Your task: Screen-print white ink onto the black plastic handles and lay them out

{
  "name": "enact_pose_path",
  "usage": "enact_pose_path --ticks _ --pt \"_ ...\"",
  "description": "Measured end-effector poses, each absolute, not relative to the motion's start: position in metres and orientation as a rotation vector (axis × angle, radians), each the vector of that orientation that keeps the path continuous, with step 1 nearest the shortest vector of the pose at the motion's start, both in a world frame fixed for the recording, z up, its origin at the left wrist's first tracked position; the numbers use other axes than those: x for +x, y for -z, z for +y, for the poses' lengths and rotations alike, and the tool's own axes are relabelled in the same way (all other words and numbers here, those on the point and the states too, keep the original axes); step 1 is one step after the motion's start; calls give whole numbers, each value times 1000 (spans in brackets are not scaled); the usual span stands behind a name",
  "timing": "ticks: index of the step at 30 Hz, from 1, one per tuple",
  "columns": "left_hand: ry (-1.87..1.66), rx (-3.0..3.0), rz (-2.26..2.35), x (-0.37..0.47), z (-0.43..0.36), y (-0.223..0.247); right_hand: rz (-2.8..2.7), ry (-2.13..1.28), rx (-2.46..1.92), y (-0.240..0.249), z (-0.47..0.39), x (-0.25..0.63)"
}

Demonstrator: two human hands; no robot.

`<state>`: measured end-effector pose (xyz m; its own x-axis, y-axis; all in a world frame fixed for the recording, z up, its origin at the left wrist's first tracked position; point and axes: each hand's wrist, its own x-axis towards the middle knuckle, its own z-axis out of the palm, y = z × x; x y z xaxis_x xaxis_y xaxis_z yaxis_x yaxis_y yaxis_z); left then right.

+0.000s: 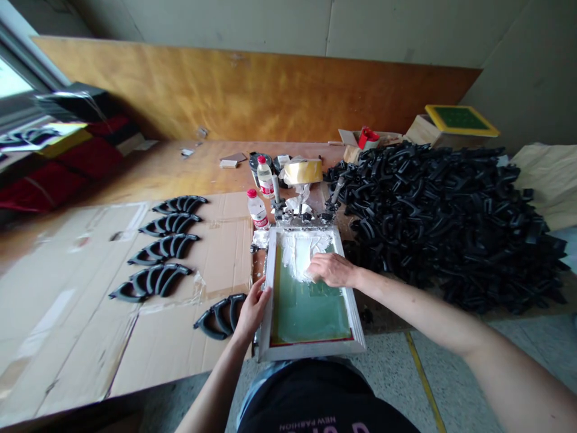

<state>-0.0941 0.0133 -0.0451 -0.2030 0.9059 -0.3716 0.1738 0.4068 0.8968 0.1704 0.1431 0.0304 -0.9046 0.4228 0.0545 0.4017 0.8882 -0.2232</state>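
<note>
A silk-screen frame (pixel 359 325) with pale metal sides and a green mesh lies in front of me, its far end at a clamp stand (pixel 301 221). Thick white paste (pixel 295 246) is smeared over the far part of the mesh. My right hand (pixel 332 269) is closed above the mesh at the paste's near edge; what its fingers hold is hidden. Along the frame's left side rests my left hand (pixel 255 307), fingers stretched out and touching the edge. Just left of that hand, a few curved black plastic parts (pixel 219 317) lie on the cardboard.
Several rows of curved black parts (pixel 160 248) lie on flat cardboard (pixel 220 240) at left. A large heap of black parts (pixel 428 210) fills the right. Two red-capped bottles, the nearer bottle (pixel 258 210) beside the clamp, and a yellow tape roll (pixel 303 171) stand behind the frame.
</note>
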Motion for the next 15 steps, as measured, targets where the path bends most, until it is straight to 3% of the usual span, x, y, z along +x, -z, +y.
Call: enact_pose_path --ticks 5,9,15 --pt "-925 942 1638 -93 14 40 -2774 -264 -825 -21 148 166" --pt "-917 923 1644 -93 13 36 -2729 -225 -714 -8 132 171" --pt "-932 874 1571 -90 13 1 -2585 -333 -1067 -42 171 151"
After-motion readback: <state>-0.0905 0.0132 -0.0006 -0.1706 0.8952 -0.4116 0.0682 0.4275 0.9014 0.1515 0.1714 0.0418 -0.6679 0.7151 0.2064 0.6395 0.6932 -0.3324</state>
